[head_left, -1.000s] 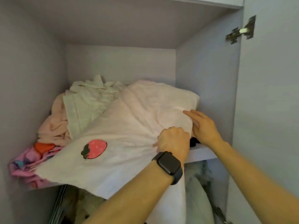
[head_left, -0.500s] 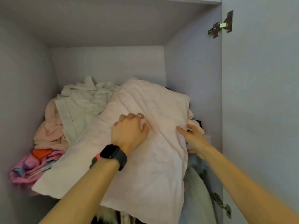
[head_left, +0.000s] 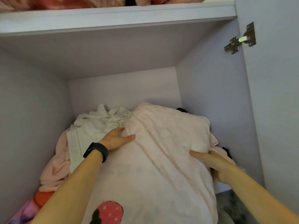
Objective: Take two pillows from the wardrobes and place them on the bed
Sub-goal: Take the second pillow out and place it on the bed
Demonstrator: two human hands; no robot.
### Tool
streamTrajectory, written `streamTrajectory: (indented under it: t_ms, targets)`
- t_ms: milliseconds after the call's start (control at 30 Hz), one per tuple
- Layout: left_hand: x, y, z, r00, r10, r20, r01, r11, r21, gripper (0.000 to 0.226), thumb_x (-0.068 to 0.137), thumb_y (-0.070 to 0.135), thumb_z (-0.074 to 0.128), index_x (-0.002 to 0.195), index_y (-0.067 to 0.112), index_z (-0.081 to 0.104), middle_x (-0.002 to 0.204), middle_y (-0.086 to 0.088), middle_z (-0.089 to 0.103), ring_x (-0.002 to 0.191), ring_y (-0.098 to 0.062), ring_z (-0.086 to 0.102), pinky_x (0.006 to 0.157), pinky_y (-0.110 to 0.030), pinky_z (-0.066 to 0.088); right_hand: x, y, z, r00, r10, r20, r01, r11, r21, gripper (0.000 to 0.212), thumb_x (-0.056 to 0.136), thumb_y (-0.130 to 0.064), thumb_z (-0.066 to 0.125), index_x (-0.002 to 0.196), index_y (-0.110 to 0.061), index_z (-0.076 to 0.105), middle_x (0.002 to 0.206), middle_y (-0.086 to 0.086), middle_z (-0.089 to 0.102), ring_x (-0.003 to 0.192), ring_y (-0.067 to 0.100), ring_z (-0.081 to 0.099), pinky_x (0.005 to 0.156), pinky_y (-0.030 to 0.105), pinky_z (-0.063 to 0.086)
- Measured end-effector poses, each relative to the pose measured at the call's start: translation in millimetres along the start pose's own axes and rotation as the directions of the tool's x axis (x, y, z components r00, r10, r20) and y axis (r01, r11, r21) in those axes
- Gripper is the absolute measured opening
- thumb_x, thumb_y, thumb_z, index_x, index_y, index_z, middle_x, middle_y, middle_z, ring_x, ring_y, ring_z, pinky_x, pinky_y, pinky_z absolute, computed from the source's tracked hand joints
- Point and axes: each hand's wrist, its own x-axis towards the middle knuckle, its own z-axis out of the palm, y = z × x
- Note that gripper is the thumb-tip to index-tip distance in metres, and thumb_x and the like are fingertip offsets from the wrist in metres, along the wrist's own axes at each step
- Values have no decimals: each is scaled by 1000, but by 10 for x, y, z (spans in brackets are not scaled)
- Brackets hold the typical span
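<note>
A pale pink pillow [head_left: 158, 159] with a strawberry patch [head_left: 108, 212] lies on a wardrobe shelf, its near end hanging out toward me. My left hand [head_left: 117, 139], with a black watch on the wrist, grips the pillow's left edge, fingers tucked between it and the white cloth. My right hand [head_left: 212, 164] holds the pillow's right side, thumb on top and fingers under the edge. A second pillow is not visible.
A crumpled white cloth [head_left: 97, 126] and a pink blanket [head_left: 55, 168] lie left of the pillow, with colourful fabric [head_left: 32, 207] below. The shelf above [head_left: 113, 16] holds reddish bedding. The open door with its hinge [head_left: 241, 39] stands at right. Grey fabric [head_left: 231, 206] sits lower right.
My left hand moved from the pillow's top to its left edge and grips there. My right hand shifted under the right side. The view tilted up, showing the shelf above.
</note>
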Motion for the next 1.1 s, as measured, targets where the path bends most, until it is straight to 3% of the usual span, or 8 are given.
streamTrajectory:
  t_ms: [67,267,400,500,767,867,967,1100]
  targets:
    - [34,-30,24,999,12,-31,-11,1000,25,85,78,48,78,148,18,40,152,-4,42,134,-26,45,107,-32,35,4,-2,-27,1000,-6,29,6,1000,7,93,67,-37,92,146,-25,44,118,5,66,102,31,65,65,44,57]
    - [-11,-84,-135,997,-65,38,67,996,-65,89,72,37,86,147,21,42,145,-5,49,123,-28,54,102,-39,46,-53,-22,-22,996,-61,66,56,995,79,98,55,-32,96,141,-26,50,118,2,69,103,27,66,66,38,58]
    - [-217,-122,-177,993,-81,85,93,985,-147,96,63,34,91,145,22,43,135,-3,57,113,-27,60,97,-44,51,-142,-91,-34,987,-158,26,155,984,89,115,51,-21,97,150,-27,41,127,0,63,110,28,63,85,46,56]
    - [-477,-161,-163,999,-19,43,29,970,-240,98,55,35,93,141,25,47,126,-2,64,105,-22,65,81,-38,55,-345,-145,-90,960,-276,-38,277,960,31,108,58,-19,97,149,-33,42,139,-2,57,121,30,59,98,53,53]
    - [-1189,-253,385,962,261,83,-198,872,-448,87,50,41,97,123,57,51,108,4,71,91,-11,72,68,-28,56,-1639,433,-536,809,-510,-291,508,857,-90,71,57,-30,92,117,-48,60,114,-22,70,94,0,72,67,22,61]
    - [-1397,-322,829,933,335,134,-217,819,-532,82,50,35,96,116,59,54,109,6,70,89,-5,71,68,-23,57,-2234,791,-725,757,-527,-386,476,850,-227,68,60,-35,92,118,-51,59,109,-35,69,95,-13,66,69,13,56]
    - [-1668,-467,1426,905,370,211,-185,787,-589,85,61,17,93,131,39,52,119,1,67,97,-8,68,78,-31,58,-2801,1204,-858,697,-524,-490,392,850,-352,74,65,-34,92,125,-56,53,112,-42,62,100,-20,60,70,7,52]
    - [-2150,-582,2170,835,414,363,-128,788,-602,86,65,19,91,132,42,42,120,11,59,102,-1,58,76,-24,50,-3565,1760,-1032,657,-429,-620,222,896,-385,81,65,-36,94,124,-66,47,121,-30,59,105,-5,61,78,21,53]
